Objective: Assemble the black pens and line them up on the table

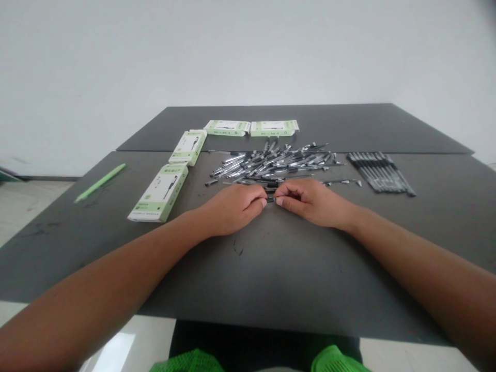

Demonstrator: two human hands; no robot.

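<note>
Both of my hands meet near the middle of the table, fingertips almost touching. Between them shows a short dark piece of a pen [270,199], the rest of it covered by my fingers. My left hand [238,206] pinches it from the left with thumb and forefinger. From the right, my right hand [310,201] closes on it the same way. Just beyond the fingers spreads a loose pile of black and clear pens and pen parts [271,163], pointing in many directions.
Two green-and-white pen boxes [158,194] [188,147] lie on the left, with two more boxes [227,127] [274,128] behind the pile. A row of pens [382,172] lies side by side at right. A green pen [101,183] rests far left on the dark table [294,279].
</note>
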